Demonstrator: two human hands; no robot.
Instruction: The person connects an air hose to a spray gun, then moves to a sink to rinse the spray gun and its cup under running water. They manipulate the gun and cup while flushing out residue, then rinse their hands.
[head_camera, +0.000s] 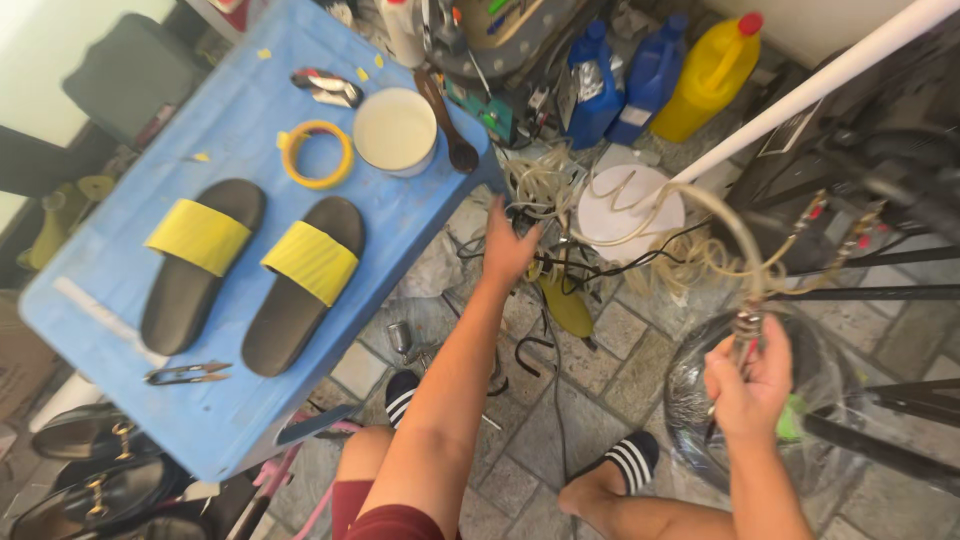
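While right hand (748, 385), lower right, grips coiled translucent hose (700, 215), left hand (508, 245), centre frame, spreads open above tangled black cables (545, 265), empty.

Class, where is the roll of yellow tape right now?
The roll of yellow tape lies on the blue table, left of the white cup, above the slides.

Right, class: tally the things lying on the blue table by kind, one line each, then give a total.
Sandals: 2
Tape roll: 1
White cup: 1
Brown spoon: 1
Snips: 1
Metal clip: 1
Total: 7
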